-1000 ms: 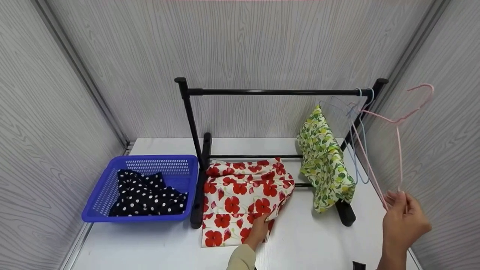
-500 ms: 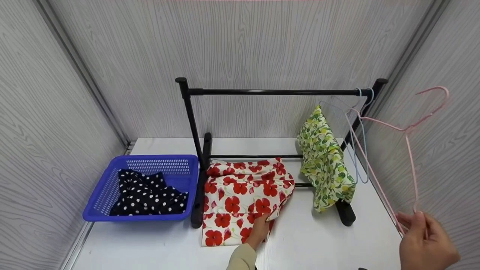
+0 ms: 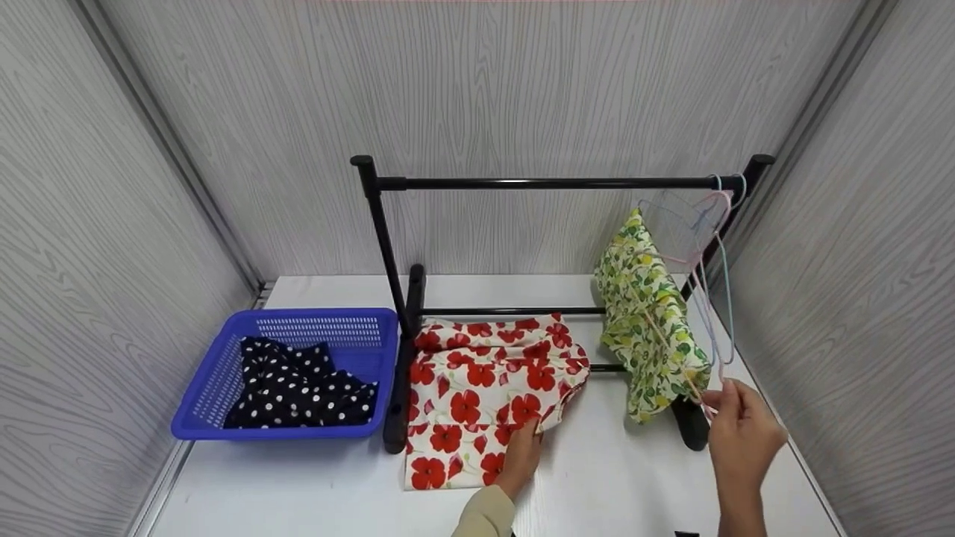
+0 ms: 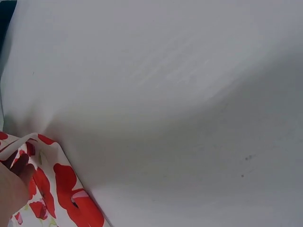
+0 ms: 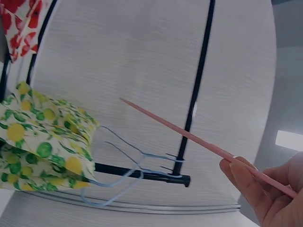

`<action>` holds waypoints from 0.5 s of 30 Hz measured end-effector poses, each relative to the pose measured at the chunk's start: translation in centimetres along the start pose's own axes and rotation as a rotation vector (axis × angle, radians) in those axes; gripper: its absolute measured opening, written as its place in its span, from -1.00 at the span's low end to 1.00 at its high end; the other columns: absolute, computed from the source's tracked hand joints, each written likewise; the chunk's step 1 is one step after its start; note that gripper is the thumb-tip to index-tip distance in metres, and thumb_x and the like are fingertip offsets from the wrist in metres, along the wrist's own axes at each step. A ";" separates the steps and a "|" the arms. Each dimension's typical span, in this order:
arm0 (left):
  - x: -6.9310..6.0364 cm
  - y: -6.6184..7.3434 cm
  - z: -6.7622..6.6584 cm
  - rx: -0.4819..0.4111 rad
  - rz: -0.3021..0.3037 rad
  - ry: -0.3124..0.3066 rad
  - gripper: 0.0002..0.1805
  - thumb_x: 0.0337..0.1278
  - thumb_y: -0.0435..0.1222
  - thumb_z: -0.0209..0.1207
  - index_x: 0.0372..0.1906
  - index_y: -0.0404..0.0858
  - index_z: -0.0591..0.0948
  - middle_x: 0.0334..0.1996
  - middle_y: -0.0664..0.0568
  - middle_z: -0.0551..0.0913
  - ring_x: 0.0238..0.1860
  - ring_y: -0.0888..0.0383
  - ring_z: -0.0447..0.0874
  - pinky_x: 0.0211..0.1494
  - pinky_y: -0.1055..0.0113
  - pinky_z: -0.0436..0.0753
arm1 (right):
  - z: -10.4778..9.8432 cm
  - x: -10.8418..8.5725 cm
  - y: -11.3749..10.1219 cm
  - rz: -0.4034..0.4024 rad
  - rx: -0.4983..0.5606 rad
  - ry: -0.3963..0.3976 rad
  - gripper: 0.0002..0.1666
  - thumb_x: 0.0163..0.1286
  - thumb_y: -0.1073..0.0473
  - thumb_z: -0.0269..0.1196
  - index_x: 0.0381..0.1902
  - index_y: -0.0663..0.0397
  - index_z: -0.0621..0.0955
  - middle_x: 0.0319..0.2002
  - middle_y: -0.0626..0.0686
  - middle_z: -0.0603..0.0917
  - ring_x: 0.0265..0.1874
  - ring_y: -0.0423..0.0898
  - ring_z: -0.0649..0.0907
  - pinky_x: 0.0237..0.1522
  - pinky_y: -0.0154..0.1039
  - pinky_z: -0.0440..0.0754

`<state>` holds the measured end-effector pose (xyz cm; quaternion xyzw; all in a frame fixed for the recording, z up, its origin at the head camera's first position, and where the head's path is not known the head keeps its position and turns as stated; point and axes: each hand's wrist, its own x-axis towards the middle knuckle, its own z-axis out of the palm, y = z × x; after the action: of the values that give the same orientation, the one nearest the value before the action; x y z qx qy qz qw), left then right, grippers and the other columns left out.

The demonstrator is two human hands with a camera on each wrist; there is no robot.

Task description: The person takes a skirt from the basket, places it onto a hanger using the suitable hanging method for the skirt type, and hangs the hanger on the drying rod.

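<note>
My left hand grips the right edge of a white garment with red flowers, which lies flat on the white table. In the left wrist view, fingers go in under the cloth's raised edge. My right hand pinches a thin pink clothes hanger by its lower bar and holds it in the air before the rack's right end. The right wrist view shows the pink hanger almost edge-on, as a slanting bar. Its hook is close to the rail in the head view; whether they touch I cannot tell.
A black clothes rack spans the table. On its right end hang light blue hangers and a lemon-print garment. At the left, a blue basket holds a black polka-dot garment. Grey panels wall the sides and back.
My right hand first moved right and down, then swung left with the pink hanger, which now overlaps the lemon-print garment. The left hand has stayed on the red-flowered garment.
</note>
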<state>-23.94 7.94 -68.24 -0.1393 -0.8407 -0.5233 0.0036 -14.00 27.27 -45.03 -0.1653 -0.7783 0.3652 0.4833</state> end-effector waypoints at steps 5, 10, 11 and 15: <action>0.2 0.2 0.3 0.025 0.032 0.037 -0.62 0.25 -0.38 0.03 0.16 -0.25 0.37 0.13 -0.13 0.49 0.16 -0.07 0.42 0.25 -0.04 0.39 | 2.8 -1.1 2.5 -0.043 0.013 -0.057 -0.82 0.29 0.42 0.11 -0.36 0.52 0.61 -0.58 0.33 0.66 -0.54 -0.69 0.48 -0.49 -0.78 0.39; 0.1 0.2 0.3 0.011 0.064 0.015 -0.64 0.27 -0.43 -0.03 0.16 -0.29 0.40 0.08 -0.10 0.53 0.11 -0.02 0.46 0.20 0.04 0.46 | 5.4 -2.7 5.3 -0.059 -0.014 -0.099 -0.84 0.28 0.40 0.14 -0.40 0.43 0.63 -0.60 0.26 0.67 -0.59 -0.41 0.61 -0.56 -0.73 0.38; 0.1 0.2 0.3 0.014 0.064 0.015 -0.65 0.27 -0.42 -0.03 0.15 -0.30 0.40 0.08 -0.10 0.53 0.11 -0.02 0.46 0.20 0.05 0.46 | 5.9 -3.1 5.8 -0.068 -0.028 -0.104 -0.84 0.28 0.40 0.15 -0.41 0.41 0.63 -0.60 0.23 0.67 -0.60 -0.31 0.64 -0.58 -0.70 0.38; 0.3 0.3 0.2 0.037 0.060 0.055 -0.68 0.27 -0.37 0.01 0.11 -0.27 0.42 0.03 -0.09 0.56 0.07 0.01 0.50 0.16 0.08 0.50 | 7.3 -4.8 7.9 -0.122 -0.052 -0.105 -0.88 0.25 0.43 0.16 -0.43 0.39 0.62 -0.63 0.20 0.66 -0.64 0.01 0.65 -0.60 -0.62 0.40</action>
<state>-24.13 8.30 -67.98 -0.1498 -0.8453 -0.5110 0.0449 -18.88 26.75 -55.77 -0.1106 -0.8204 0.3229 0.4587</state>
